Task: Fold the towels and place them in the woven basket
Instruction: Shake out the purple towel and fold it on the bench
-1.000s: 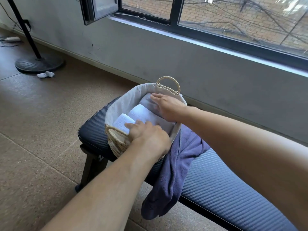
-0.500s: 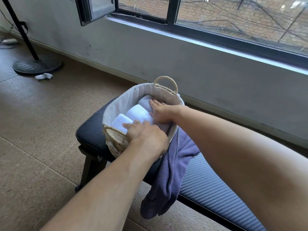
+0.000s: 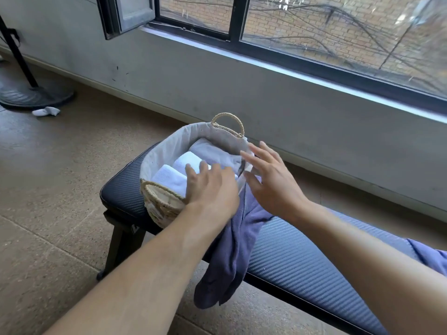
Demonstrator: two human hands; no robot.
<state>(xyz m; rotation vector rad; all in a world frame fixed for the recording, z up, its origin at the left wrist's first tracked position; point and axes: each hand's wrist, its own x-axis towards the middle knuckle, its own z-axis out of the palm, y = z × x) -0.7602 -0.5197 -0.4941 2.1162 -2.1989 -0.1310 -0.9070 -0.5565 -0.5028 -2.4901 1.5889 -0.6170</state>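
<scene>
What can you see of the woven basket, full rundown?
The woven basket is an oval of pale straw-coloured weave with a loop handle at each end and a grey cloth liner folded over its rim. It stands upright on the near end of the dark padded bench. Inside lie two folded white towels and a pale grey one. A purple towel hangs beside its right side. The left hand rests over the near rim; the right hand hovers just off it.
</scene>
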